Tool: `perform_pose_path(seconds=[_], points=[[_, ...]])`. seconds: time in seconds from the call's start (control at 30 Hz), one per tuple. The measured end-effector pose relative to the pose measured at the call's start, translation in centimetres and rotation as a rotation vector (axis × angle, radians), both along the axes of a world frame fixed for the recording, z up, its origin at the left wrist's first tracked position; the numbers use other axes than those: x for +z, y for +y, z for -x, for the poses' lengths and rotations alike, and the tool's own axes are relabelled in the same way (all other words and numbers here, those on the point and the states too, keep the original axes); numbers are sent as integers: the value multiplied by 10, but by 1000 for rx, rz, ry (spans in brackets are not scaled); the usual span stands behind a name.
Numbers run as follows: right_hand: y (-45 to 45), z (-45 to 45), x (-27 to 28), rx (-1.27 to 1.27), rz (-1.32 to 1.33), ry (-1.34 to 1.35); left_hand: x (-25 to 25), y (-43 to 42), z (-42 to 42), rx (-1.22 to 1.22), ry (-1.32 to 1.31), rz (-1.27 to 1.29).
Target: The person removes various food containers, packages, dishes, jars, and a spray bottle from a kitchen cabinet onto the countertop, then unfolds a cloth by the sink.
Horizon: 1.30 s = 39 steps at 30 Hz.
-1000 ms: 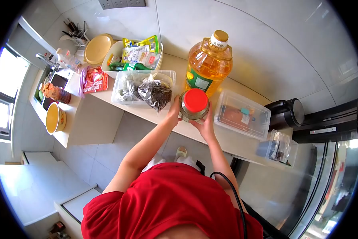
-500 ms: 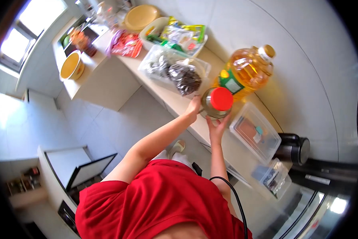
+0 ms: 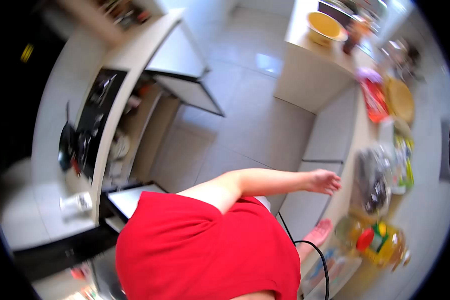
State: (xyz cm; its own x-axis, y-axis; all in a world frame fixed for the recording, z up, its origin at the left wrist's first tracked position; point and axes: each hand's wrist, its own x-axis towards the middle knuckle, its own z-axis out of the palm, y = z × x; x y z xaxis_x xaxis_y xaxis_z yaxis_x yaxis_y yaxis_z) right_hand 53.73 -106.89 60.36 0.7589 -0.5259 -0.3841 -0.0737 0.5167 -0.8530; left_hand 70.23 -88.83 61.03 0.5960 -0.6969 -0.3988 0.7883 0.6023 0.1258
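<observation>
My left hand [image 3: 325, 181] is off the counter's front edge with nothing in it, fingers loosely curled and apart. It is nearest to the clear plastic container with dark bagged items [image 3: 372, 187]. Lower down, my right hand [image 3: 320, 232] is empty too, its fingers stretched out flat. Just beyond it stands the glass jar with a red lid [image 3: 365, 240], apart from both hands. Behind the jar is a large bottle of yellow oil [image 3: 392, 247] with a green label. Motion blurs the jar and the bottle.
A red packet [image 3: 373, 100], a yellow plate [image 3: 400, 100] and a yellow bowl [image 3: 326, 28] sit farther along the counter. Opposite, cabinet doors [image 3: 187, 92] hang open below a black stove [image 3: 97, 120]. A black cable [image 3: 322, 260] runs beside my shirt.
Both hands have let go of the red-lidded jar and drawn back from it. The jar is left on the counter. My view has turned left towards the open cabinets.
</observation>
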Motion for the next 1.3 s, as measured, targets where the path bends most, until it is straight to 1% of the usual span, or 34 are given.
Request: perform_pose_path(seconds=[0.03, 0.1, 0.13, 0.2, 0.23, 0.3, 0.33, 0.37, 0.5, 0.57, 0.63, 0.7, 0.73, 0.77, 0.83, 0.87, 0.9, 0.97, 1.0, 1.07, 1.17, 1.23, 1.3], points=[[17, -13, 14, 77, -11, 2, 5, 19, 4, 33, -8, 76], [48, -34, 46, 56, -133, -27, 19, 70, 13, 152, -26, 103], [61, -44, 52, 98, -130, -30, 23, 90, 19, 194, -45, 141], [85, -67, 59, 185, -338, -124, 23, 138, 31, 300, -61, 141], [103, -74, 62, 216, -335, -128, 22, 163, 38, 365, -68, 139], [138, -88, 64, 366, -385, -189, 20, 210, 60, 474, -58, 134], [151, -92, 58, 750, -595, -441, 15, 234, 70, 531, -68, 174], [165, -97, 49, 774, -598, -442, 10, 257, 80, 587, -79, 214], [267, -99, 43, 824, -682, -264, 0, 341, 132, 841, -73, 183], [317, -97, 45, 806, -747, -86, -7, 379, 158, 970, -77, 196], [363, -95, 42, 853, -795, 22, -21, 414, 187, 1126, -93, 229], [404, -95, 41, 933, -880, 119, -20, 442, 225, 1275, -128, 217], [425, -96, 37, 1000, -877, 143, -18, 454, 245, 1347, -134, 170], [446, -97, 33, 1067, -873, 169, -8, 461, 266, 1448, -55, 94], [489, -95, 25, 1152, -819, 273, -12, 474, 312, 1605, -71, 76], [510, -92, 24, 1220, -855, 292, -12, 479, 333, 1684, -50, 46], [529, -88, 22, 1231, -860, 309, -12, 481, 354, 1766, -3, 18], [568, -77, 17, 1346, -847, 381, -14, 491, 388, 1916, 44, -7], [587, -71, 15, 1374, -846, 399, -15, 498, 400, 1917, 47, -10], [622, -54, 7, 1425, -845, 436, -15, 510, 423, 2055, 48, -22], [668, -23, -7, 1461, -879, 492, -26, 538, 452, 2112, 46, 18], [701, -3, -16, 1458, -877, 501, -31, 565, 461, 2092, 32, 5], [734, 20, -26, 1445, -877, 509, -39, 597, 467, 2062, 60, 43]])
